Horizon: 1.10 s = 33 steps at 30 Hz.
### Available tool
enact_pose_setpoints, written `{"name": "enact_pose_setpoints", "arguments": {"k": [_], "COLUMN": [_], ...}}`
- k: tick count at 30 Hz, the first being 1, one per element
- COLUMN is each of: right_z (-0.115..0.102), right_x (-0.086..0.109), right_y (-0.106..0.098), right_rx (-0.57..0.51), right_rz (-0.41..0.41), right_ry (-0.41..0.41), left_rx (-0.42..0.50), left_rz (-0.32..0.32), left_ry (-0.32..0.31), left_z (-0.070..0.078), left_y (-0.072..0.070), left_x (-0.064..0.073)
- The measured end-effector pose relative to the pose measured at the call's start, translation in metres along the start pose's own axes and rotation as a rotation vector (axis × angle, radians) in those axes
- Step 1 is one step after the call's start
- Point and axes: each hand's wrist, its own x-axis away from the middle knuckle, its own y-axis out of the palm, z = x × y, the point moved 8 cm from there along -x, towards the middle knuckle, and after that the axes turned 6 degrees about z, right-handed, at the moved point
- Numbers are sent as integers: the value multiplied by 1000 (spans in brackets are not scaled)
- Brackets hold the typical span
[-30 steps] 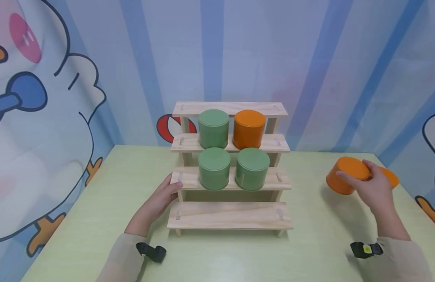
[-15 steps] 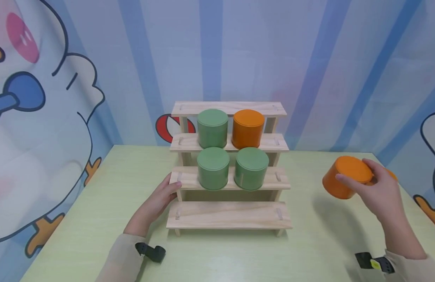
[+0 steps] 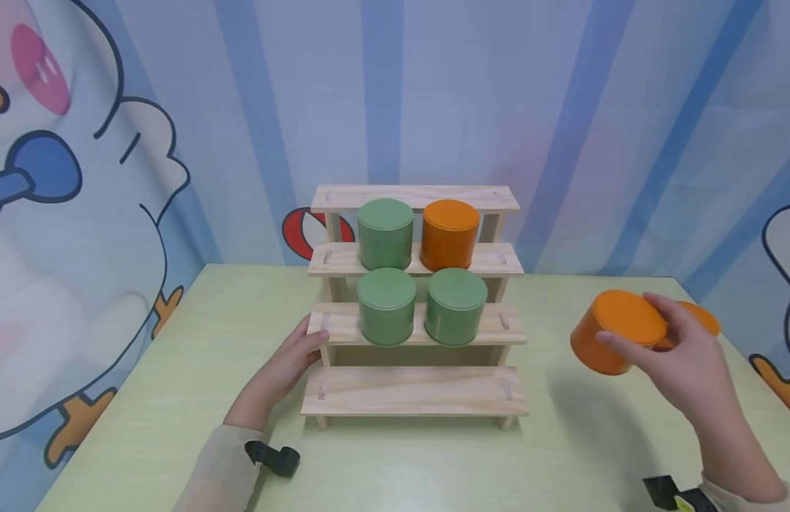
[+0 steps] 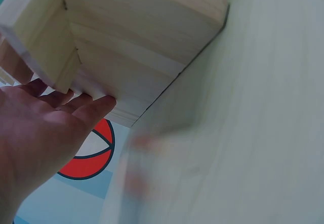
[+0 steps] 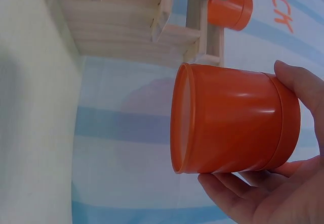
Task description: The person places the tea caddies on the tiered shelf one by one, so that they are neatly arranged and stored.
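Observation:
My right hand (image 3: 679, 355) grips an orange lidded canister (image 3: 615, 331) between thumb and fingers, tilted and raised over the table at the right. In the right wrist view the canister (image 5: 235, 120) lies sideways, its rimmed base towards the left. At the left side of the stepped wooden shelf (image 3: 414, 391), my left hand (image 3: 289, 366) holds a step's end, thumb on top. The left wrist view shows its fingers (image 4: 96, 110) against the wood. Two green canisters (image 3: 387, 306) stand on the second step; a green canister (image 3: 385, 235) and an orange canister (image 3: 450, 235) stand on the third.
Another orange piece (image 3: 698, 318) shows behind my right hand, mostly hidden. The shelf stands mid-way on a pale green table (image 3: 407, 469). A blue striped backdrop (image 3: 561, 107) with cartoon figures rises behind the table's far edge.
My right hand has lifted the orange canister off the table area at the right and brought it slightly left and nearer, tilting it. The left hand stays at the shelf.

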Motion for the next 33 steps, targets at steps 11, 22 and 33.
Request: {"name": "enact_pose_setpoints", "arguments": {"k": [11,22,33], "right_z": [-26,-58,-96], "right_x": [21,41,62], "right_y": [16,40,64], "right_rx": [-48,-73,-129], "right_rz": [-71,-128,-150], "right_ry": [-39,-153,-272], "left_rx": [11,9,9], "left_rz": [7,10,6], "left_ry": [-10,-11,5], "left_z": [-2,-4,-3], "left_y": [0,-2,-1], "left_x": [-1,-2,-2]}}
